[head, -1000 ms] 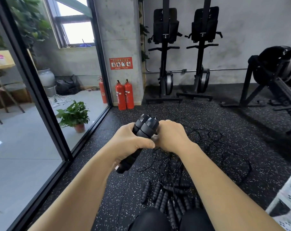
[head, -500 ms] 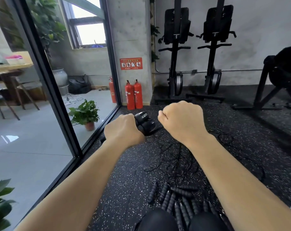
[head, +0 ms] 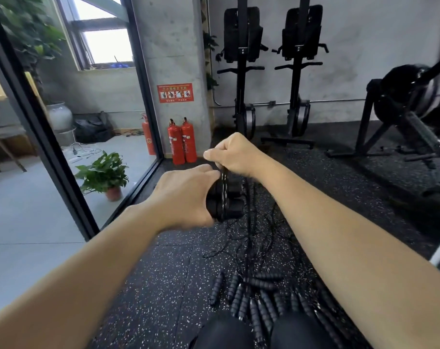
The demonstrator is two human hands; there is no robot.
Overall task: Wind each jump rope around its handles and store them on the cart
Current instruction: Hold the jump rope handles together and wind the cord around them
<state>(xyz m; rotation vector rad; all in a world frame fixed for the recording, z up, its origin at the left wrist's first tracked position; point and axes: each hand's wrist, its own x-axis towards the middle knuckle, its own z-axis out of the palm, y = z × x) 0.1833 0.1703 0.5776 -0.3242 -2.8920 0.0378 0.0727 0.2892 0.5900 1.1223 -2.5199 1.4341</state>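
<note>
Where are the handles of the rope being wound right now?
Head view, centre: the paired handles sit in the left hand, right hand pinching the cord just above them, over the tangle of ropes on the floor.

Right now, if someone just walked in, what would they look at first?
Probably the two hands in the middle: the left hand grips a pair of black handles, and the right hand just above pinches the rope running across them. Next, the two red extinguishers standing by the pillar behind, and the pile of loose ropes on the floor at the bottom.
</note>
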